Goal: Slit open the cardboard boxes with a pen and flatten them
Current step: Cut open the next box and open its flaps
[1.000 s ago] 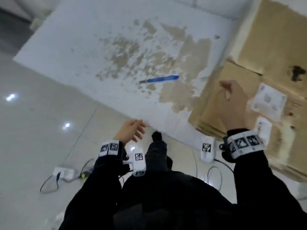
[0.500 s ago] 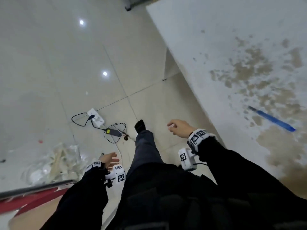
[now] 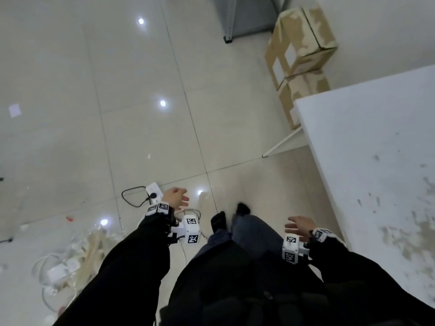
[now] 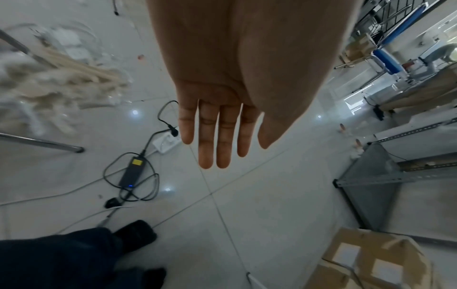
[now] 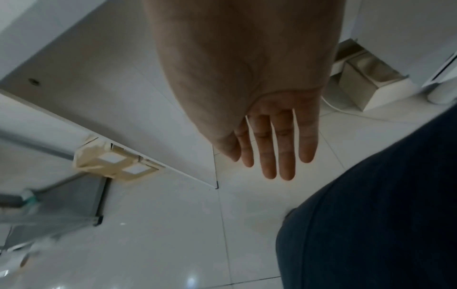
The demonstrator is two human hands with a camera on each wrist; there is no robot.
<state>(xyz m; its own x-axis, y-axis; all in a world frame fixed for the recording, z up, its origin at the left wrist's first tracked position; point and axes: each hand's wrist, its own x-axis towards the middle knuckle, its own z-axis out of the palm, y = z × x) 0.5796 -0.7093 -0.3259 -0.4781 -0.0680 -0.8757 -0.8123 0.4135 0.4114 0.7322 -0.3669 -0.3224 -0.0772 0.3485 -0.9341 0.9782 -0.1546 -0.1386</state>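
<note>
Boxes [image 3: 301, 41] waiting, nobody touching them. Both hands empty: left hand [image 3: 175, 197] hangs with fingers [image 4: 206, 136] straight and spread, nothing in the palm; right hand [image 3: 299, 228] same, fingers [image 5: 269, 148] straight and slightly apart, holding nothing. Person is standing on the tiled floor [image 3: 141, 142], feet pointed roughly toward the box stack.

Two sealed cardboard boxes stacked one on the other, on the floor past the far corner of the white table [image 3: 367, 175], next to a grey metal rack leg [image 3: 228, 36]. Top one tilted a bit on the lower one. White labels on their sides, tape patches on top; flaps look closed, so neither has been slit or flattened as far as I can tell. Well apart from both hands.

Pen not visible in any current view, and neither hand has it. Table surface shows brownish scuffed patches only in the part that's in frame.

Elsewhere: white power strip [image 3: 154, 191] with black cable on the floor just beside the left hand, black adapter [image 4: 132, 172] with coiled cord near it, clear plastic bag of pale packing scraps [image 3: 77, 257] to the left.

Judgement on progress: at least these two boxes remain whole, so fetching, slitting and flattening are all left for them. Next step probably needs picking up a box and getting the pen.
</note>
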